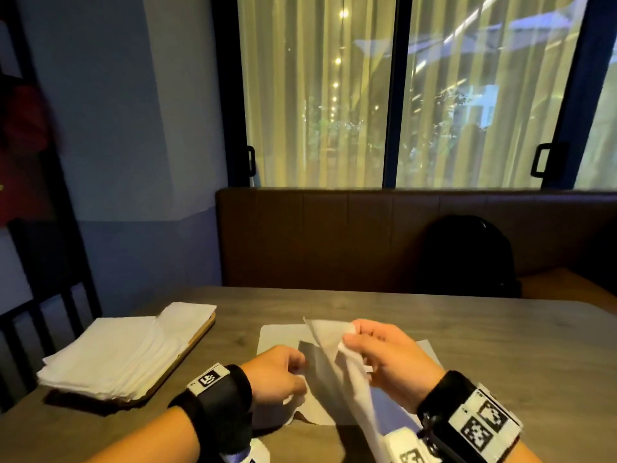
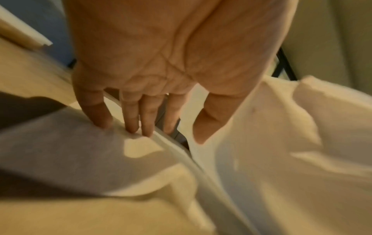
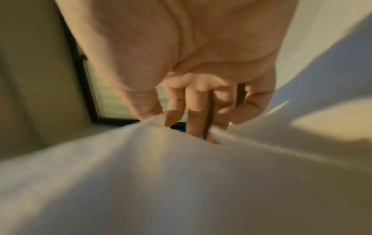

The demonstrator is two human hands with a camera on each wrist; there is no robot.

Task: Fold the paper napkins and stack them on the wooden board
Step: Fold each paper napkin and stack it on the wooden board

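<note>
One napkin (image 1: 337,369) hangs over the bench (image 1: 467,329), its top corner pinched by the right hand (image 1: 387,352), its low edge by the left hand (image 1: 277,375) (featherlight, limp, tears easily); corners look best.

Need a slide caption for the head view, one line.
Right hand lifts a napkin by a corner, left hand holds its near edge; folded napkins stacked on the wooden board.
</note>
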